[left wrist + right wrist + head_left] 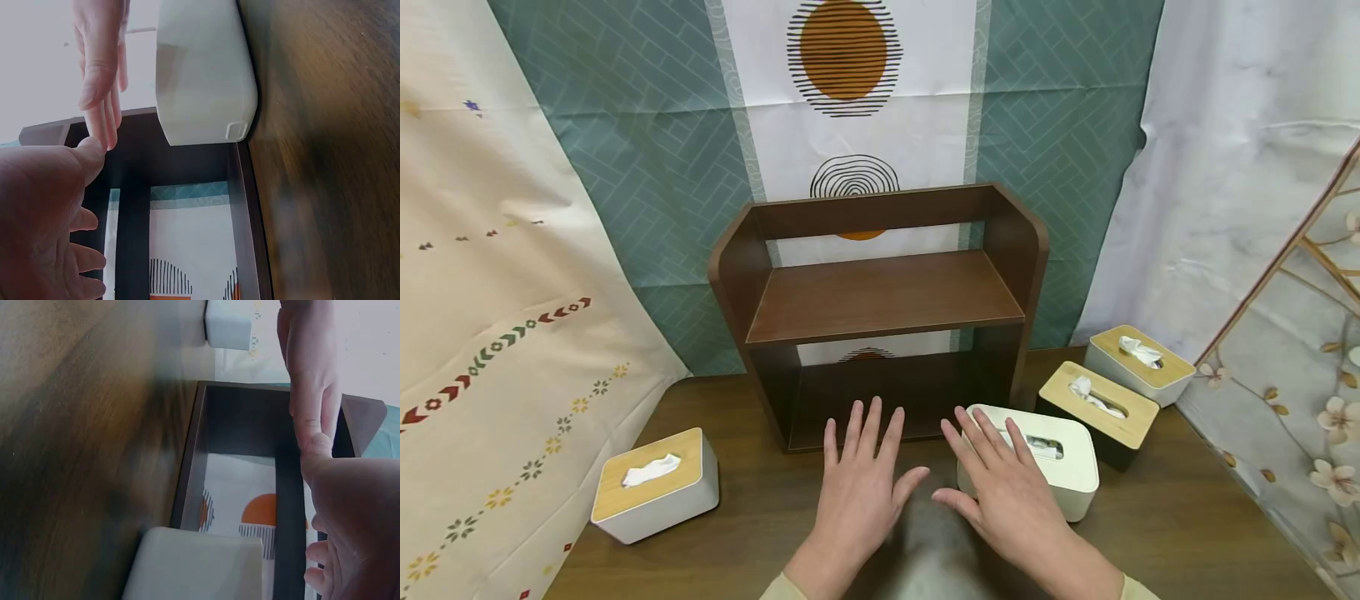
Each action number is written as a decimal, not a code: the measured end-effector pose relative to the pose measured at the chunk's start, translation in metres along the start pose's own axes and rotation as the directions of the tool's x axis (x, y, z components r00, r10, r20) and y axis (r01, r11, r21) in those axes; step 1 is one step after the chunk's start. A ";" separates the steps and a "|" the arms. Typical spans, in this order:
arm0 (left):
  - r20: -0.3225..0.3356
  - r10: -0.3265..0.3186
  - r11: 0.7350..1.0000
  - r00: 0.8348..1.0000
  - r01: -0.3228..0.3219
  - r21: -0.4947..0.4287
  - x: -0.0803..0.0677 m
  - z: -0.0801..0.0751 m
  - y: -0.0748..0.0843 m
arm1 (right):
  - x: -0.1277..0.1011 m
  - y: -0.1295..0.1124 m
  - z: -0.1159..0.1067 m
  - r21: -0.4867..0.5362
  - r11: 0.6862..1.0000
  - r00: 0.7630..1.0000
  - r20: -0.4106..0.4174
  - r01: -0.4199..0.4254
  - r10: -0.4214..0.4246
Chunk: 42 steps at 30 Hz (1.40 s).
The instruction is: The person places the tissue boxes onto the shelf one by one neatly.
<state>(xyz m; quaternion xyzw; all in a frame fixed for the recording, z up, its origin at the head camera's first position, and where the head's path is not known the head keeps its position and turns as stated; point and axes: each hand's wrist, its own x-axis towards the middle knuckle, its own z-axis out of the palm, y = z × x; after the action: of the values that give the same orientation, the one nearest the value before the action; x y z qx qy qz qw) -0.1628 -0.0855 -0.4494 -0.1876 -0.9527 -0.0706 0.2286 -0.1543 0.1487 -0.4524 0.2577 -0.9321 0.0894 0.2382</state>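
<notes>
Side by side in the head view, my left hand [859, 492] and right hand [1009, 492] hover palms down with fingers straight and spread, holding nothing. Ahead of them stands a dark brown two-tier shelf [887, 296], with nothing on its boards. The right hand overlaps a white tissue box [1063, 467] with rounded corners and a slot in its lid. That same white box [206, 75] shows beside the hands in the left wrist view. Left of both hands sits a white tissue box with a wood lid [655, 483], a tissue sticking out.
On the right, a black tissue box with a wood lid [1097, 408] stands behind the white one, and a grey-white wood-lidded tissue box [1138, 362] is farther back. Patterned cloths [647, 150] hang behind the brown wooden table [745, 533] and along both sides.
</notes>
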 end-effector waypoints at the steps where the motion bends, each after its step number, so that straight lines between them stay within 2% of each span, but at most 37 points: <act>1: 0.001 -0.002 1.000 1.000 0.002 -0.003 0.000 0.000 0.001 | 0.000 0.001 -0.001 0.000 1.000 1.000 0.004 -0.005 0.005; 13: 0.016 -0.010 0.999 1.000 0.011 -0.046 0.002 0.002 0.012 | -0.005 0.012 -0.007 -0.005 0.999 0.999 0.027 -0.038 0.038; 19: -0.003 0.005 0.998 1.000 -0.006 -0.062 0.004 0.004 0.020 | -0.012 0.020 -0.013 -0.028 0.997 0.997 0.035 -0.066 0.067; 24: 0.027 0.006 0.998 1.000 -0.004 -0.067 0.006 0.005 0.027 | -0.018 0.026 -0.017 -0.037 0.995 0.994 0.058 -0.089 0.091; 30: 0.071 0.021 0.996 0.997 -0.015 -0.088 0.010 0.008 0.038 | -0.027 0.036 -0.019 -0.042 0.994 0.994 0.031 -0.105 0.106; 42: 0.061 0.054 0.994 0.997 -0.048 -0.100 0.018 0.018 0.059 | -0.044 0.048 -0.021 -0.071 0.989 0.990 0.028 -0.133 0.136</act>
<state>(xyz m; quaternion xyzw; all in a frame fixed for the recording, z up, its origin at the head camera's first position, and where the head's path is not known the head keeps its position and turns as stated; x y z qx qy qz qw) -0.1620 -0.0213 -0.4539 -0.2251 -0.9497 -0.1057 0.1903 -0.1385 0.2149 -0.4581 0.1873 -0.9537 0.0688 0.2252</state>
